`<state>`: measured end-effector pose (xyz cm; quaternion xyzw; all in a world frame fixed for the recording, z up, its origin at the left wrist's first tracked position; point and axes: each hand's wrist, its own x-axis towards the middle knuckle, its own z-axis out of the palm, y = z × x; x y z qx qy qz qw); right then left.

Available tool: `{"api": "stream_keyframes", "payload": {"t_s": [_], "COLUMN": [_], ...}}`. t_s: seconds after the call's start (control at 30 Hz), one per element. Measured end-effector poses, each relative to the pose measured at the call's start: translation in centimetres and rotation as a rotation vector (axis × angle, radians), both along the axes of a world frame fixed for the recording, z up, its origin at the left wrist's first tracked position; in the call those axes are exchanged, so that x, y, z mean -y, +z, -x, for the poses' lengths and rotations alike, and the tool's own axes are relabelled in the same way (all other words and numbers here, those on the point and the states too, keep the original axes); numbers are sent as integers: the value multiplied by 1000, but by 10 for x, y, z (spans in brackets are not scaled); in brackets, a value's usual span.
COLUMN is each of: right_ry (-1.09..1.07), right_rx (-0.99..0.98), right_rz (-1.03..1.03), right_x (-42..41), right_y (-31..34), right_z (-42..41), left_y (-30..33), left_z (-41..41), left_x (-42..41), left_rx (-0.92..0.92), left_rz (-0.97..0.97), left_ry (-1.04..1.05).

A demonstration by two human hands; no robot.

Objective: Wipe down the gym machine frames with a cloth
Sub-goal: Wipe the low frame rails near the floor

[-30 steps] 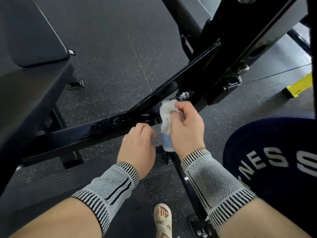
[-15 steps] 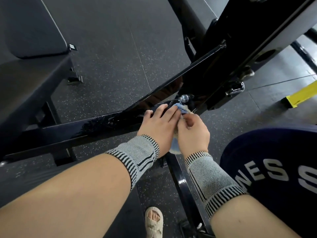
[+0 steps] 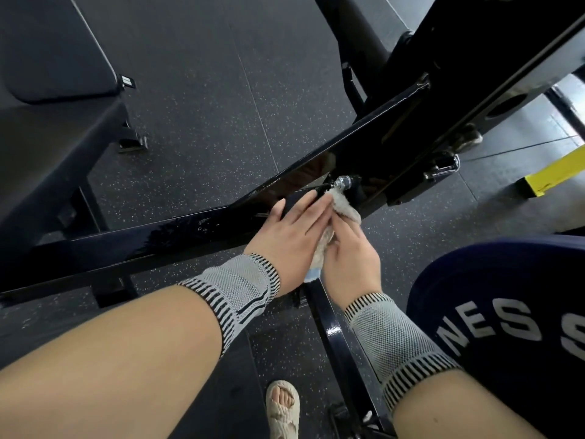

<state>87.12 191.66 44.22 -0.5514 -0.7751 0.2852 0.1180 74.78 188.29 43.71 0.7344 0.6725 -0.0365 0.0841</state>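
Against the black frame [image 3: 221,229], flat-fingered left hand [image 3: 292,242] presses cloth [image 3: 343,205]; right hand [image 3: 349,251] pinches it

The cloth [image 3: 343,208] is pale grey and fluffy, bunched up, with what looks like a light blue corner hanging at its lower end. It presses against the frame [image 3: 177,234], a glossy black bar slanting up to the right, just below a silver bolt [image 3: 342,182].
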Motion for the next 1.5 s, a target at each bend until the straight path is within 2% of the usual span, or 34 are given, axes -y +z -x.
{"api": "stream_keyframes", "payload": {"t_s": [0.07, 0.2, 0.3, 0.4, 0.5, 0.7, 0.87, 1.0, 1.1, 1.13, 1.2, 1.23, 1.27, 1.37, 1.5], "right_ry": [-155, -185, -148, -67, 32, 47, 63, 76, 38, 41, 123, 175, 232, 252, 208], "right_rx": [-111, -140, -4, 201, 336, 415, 396, 455, 456, 417, 222, 177, 186, 323, 319], "right_rz": [-45, -116, 13, 175, 155, 140, 130, 145, 182, 98, -310, -447, -455, -8, 76], "right_x": [2, -1, -7, -5, -12, -4, -19, -7, -12, -10, -3, 0, 0, -3, -22], "right_y": [0, 8, 15, 14, 15, 11, 12, 14, 18, 21, 21, 19, 18, 15, 12], "right_z": [-3, 10, 18, 13, 14, 4, 11, 4, 7, 8, 4, 3, 2, 1, 15], "left_y": [-3, 6, 7, -2, -6, -7, -2, -3, 0, 2, 3, 3, 4, 4, 5], "left_z": [0, 0, -2, -7, -2, -9, 4, -6, -5, -5, -3, -3, -2, -1, 3], "left_x": [-8, -28, -35, -25, -19, -7, -13, -6, -7, -8, -10, -10, -10, -8, -19], "left_rx": [-63, 43, 86, 44, 33, -78, 17, -48, -20, -12, -14, -6, 6, 25, 64], "left_rz": [41, 37, 20, 53, 64, 75, 68, 91, 138, 158, 174, 177, 178, 182, 128], "left_ry": [-28, 61, 128, 158, 140, 62, 88, 86, 97, 102, 88, 78, 72, 92, 147]}}
